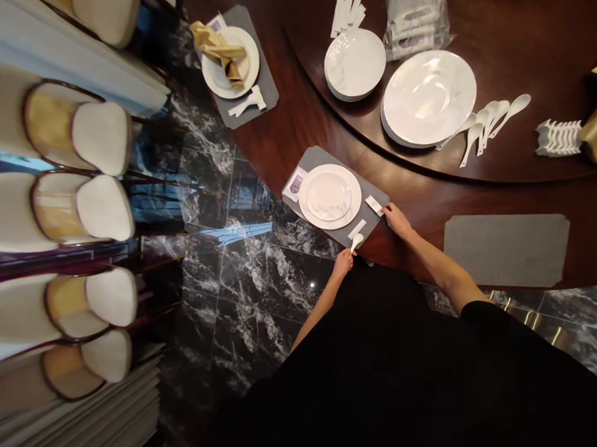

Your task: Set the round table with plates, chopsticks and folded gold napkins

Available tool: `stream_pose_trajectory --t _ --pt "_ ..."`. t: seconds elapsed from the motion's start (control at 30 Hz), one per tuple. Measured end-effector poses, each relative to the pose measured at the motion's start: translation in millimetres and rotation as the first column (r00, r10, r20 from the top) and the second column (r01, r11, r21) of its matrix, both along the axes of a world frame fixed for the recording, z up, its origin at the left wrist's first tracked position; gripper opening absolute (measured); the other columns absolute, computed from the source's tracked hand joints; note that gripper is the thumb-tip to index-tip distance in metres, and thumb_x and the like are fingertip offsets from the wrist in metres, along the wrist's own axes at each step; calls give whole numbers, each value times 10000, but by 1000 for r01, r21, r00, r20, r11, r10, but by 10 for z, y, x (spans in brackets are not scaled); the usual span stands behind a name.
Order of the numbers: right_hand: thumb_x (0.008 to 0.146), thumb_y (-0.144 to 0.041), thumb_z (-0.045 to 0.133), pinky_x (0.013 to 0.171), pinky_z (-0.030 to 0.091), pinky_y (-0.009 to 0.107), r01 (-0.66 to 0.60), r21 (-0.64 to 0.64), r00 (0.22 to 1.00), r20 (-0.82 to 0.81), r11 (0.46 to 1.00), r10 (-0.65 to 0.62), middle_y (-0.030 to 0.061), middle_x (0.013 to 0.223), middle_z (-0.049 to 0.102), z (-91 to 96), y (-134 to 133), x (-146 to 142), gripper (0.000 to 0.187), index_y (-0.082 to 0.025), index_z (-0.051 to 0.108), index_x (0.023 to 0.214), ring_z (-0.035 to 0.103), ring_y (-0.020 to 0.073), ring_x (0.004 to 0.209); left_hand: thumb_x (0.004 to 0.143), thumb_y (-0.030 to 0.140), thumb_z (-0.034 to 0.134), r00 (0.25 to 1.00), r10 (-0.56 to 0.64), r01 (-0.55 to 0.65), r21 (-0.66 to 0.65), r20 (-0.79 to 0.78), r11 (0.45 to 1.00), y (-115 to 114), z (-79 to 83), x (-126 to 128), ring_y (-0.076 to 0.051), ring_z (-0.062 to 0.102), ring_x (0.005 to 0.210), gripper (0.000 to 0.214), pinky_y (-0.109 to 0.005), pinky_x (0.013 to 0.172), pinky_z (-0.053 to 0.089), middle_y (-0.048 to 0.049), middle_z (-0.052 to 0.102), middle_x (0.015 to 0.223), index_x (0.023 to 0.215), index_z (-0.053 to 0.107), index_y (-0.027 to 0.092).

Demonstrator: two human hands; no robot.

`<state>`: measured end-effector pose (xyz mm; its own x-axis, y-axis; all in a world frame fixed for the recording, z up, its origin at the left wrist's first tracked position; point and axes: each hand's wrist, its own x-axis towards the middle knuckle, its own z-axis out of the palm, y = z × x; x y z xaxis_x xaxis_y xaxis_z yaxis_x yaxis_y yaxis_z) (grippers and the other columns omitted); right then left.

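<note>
A grey placemat (365, 187) lies at the edge of the dark wooden table (294, 123), with two stacked white plates (328, 196) on it. My left hand (344, 260) pinches a white spoon (356, 240) at the mat's near corner, next to a small white rest (357, 228). My right hand (396, 220) has its fingers on a small white packet (373, 205) at the mat's right edge. A small card (294, 183) lies left of the plates.
A second set placemat (268, 88) holds a plate and folded gold napkin (221, 51). A bare grey mat (506, 248) lies to the right. The raised turntable carries stacked plates (354, 63), large plates (429, 97), several spoons (486, 123), white rests (558, 138). Stacked chairs (78, 132) stand left.
</note>
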<state>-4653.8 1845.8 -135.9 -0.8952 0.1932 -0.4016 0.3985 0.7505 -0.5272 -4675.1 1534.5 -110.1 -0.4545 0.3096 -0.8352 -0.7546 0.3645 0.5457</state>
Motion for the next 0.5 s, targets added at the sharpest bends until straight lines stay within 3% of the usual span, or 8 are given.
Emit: stream_pose_trajectory --t 0.17,0.27,0.37,0.43,0.5 --pt "1065 -263 630 1271 491 467 215 91 977 -10 972 -215 291 1554 570 -96 -263 -48 578 -43 562 1595 584 364 1422 1054 521 726 995 -93 95 58 -34 994 287 -109 -329 -82 286 460 341 -235 497 177 84 423 575 977 698 190" --pt "1076 -280 643 1257 497 463 272 110 962 5 956 -274 277 1499 617 -134 -361 -106 465 -67 649 1489 591 365 1405 1062 513 745 987 -122 129 57 -109 990 587 -212 -510 -97 346 514 342 -234 526 226 67 448 601 970 703 187" --pt "1125 -364 627 1146 551 432 321 141 939 85 937 -334 261 1364 695 -93 -440 -116 355 -95 729 1334 666 354 1273 1064 542 757 982 -132 140 53 -135 989 841 -287 -597 -100 361 533 369 -232 532 226 68 449 617 970 691 191" --pt "1167 -445 573 1070 570 407 318 140 927 160 938 -339 249 1274 737 -26 -474 -95 391 -114 769 1241 708 340 1169 1074 554 741 982 -140 148 52 -126 988 914 -300 -601 -96 349 522 377 -233 525 219 71 450 622 981 681 194" --pt "1195 -412 497 1058 564 398 276 133 941 167 952 -296 252 1263 752 45 -457 -71 413 -119 786 1236 714 333 1161 1091 549 713 984 -144 150 50 -108 987 882 -285 -572 -93 338 507 372 -233 514 217 70 455 620 981 670 197"
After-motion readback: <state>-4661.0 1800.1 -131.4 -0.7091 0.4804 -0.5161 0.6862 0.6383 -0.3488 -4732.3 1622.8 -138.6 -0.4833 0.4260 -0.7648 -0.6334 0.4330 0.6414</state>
